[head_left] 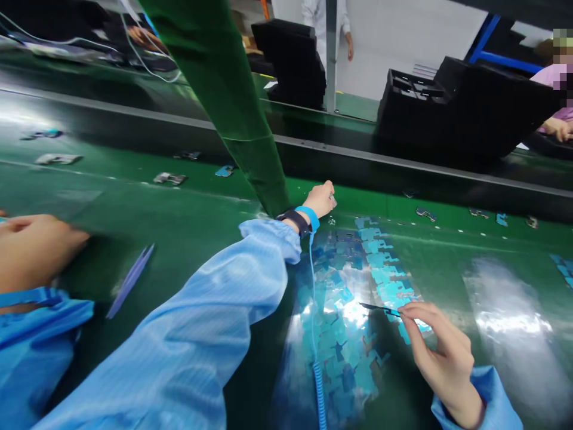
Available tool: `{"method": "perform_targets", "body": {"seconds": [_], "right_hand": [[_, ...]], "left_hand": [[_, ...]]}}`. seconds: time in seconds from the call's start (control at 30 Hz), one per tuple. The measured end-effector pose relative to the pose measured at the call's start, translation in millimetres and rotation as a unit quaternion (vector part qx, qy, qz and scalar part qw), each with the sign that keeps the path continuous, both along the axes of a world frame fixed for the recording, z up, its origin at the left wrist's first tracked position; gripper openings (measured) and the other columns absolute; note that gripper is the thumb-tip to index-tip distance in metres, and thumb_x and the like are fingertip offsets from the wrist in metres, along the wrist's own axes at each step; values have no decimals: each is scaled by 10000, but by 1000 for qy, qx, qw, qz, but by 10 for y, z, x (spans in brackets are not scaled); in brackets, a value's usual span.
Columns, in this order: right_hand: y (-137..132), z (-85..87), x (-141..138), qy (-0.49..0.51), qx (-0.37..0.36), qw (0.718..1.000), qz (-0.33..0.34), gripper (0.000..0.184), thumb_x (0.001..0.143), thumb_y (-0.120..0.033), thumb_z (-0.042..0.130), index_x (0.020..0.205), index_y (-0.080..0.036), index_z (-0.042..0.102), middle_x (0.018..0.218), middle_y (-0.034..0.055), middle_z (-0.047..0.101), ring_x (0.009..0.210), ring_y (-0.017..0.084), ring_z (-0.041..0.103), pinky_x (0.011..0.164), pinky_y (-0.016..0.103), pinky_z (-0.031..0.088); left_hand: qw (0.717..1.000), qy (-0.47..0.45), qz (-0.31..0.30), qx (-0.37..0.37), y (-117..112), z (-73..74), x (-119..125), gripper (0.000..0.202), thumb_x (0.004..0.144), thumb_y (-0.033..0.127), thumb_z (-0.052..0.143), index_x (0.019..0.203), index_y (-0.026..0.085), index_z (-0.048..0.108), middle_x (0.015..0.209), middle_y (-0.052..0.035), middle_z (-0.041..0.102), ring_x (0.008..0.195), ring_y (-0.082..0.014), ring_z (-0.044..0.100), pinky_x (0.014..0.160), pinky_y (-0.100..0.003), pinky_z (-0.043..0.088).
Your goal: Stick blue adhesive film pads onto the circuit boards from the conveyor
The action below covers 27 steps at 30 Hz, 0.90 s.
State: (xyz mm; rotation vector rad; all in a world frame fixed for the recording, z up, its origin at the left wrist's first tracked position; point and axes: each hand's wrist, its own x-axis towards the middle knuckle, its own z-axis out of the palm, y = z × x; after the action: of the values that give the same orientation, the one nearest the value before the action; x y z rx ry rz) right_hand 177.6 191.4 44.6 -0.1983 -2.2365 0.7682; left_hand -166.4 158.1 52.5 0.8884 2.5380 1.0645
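My left hand [320,199] reaches across to the green belt, its fingers closed around a small silvery part [332,200], mostly hidden by them. A blue wrist strap [310,217] and a dark watch-like band [301,222] circle that wrist. At lower right, my right hand [441,352] pinches a thin, dark flat piece with a bit of blue [380,308], seen nearly edge-on. Below it lies a clear plastic sheet [298,334] bearing many small blue film-covered parts [344,358]. A neat column of similar blue parts [380,260] runs along its right side.
Small parts [169,178] sit spaced along the belt. Purple tweezers [131,280] lie on the green table, near a co-worker's hand [40,251]. A green cloth-wrapped post [242,107] rises before me. Black bins [452,113] stand beyond. A coiled blue cord [319,388] hangs from my strap.
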Motion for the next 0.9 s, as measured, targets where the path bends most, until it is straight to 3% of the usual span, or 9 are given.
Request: {"method": "perform_targets", "body": {"seconds": [0.1,0.23,0.33,0.37,0.43,0.53,0.67,0.8,0.9], "right_hand": [[-21,36,-23,-7,-91,995,-42,144,833,-69,613,878,-203,639,785,29,700,741,161,684,746,304,565],[-30,104,-43,-53,-244,964,-92,38,807,-187,678,783,-212,663,750,13,700,748,150,679,705,239,548],[-24,129,-65,-76,-358,928,-71,49,782,-230,712,745,-223,681,729,-7,692,721,118,652,687,192,521],[-26,129,-76,-83,-389,915,-61,51,774,-238,723,740,-225,688,733,-8,692,717,111,642,683,186,514],[-42,122,-107,-99,-441,891,-45,59,758,-249,745,732,-224,699,741,-7,691,712,106,627,671,181,505],[-101,110,-174,-127,-495,859,-24,73,741,-258,767,714,-218,712,698,-11,679,651,92,599,615,172,492],[-197,100,-286,-138,-528,838,-2,49,725,-233,782,721,-231,733,694,-22,703,642,78,623,625,159,504],[-244,88,-346,-141,-512,847,-10,73,712,-193,787,734,-256,755,768,-17,750,718,93,673,702,174,536],[-243,89,-335,-161,-490,857,-13,96,723,-180,780,752,-271,764,792,-15,760,757,108,692,732,189,549]], "left_hand": [[997,-48,-16,63,-265,131,270,209,868,155,599,1076,135,593,1003,-81,678,958,-226,663,878,-407,523],[973,-193,-48,121,-855,191,861,194,886,266,539,1038,145,553,975,-89,697,903,-220,710,772,-354,584],[861,-473,-29,183,-1227,80,1293,275,776,239,672,1020,167,569,984,-81,719,977,-226,691,816,-336,576],[830,-524,-21,192,-1308,24,1409,299,758,235,700,1023,177,575,997,-69,722,969,-211,690,828,-321,572],[800,-563,-12,206,-1409,-81,1587,318,759,267,729,1033,206,580,994,-34,728,939,-174,691,847,-287,563],[798,-561,-20,217,-1449,-155,1733,316,763,330,750,1019,239,590,847,27,722,804,-119,686,801,-234,571],[797,-564,-35,212,-1470,-125,1786,273,739,313,771,981,223,682,764,46,679,638,-74,608,749,-225,596],[748,-623,-47,223,-1564,-135,1788,270,810,294,699,1079,279,713,768,45,659,747,-109,642,833,-293,599],[731,-642,-65,223,-1624,-121,1787,296,830,279,677,1125,290,701,959,15,721,902,-155,680,881,-281,574]]}}
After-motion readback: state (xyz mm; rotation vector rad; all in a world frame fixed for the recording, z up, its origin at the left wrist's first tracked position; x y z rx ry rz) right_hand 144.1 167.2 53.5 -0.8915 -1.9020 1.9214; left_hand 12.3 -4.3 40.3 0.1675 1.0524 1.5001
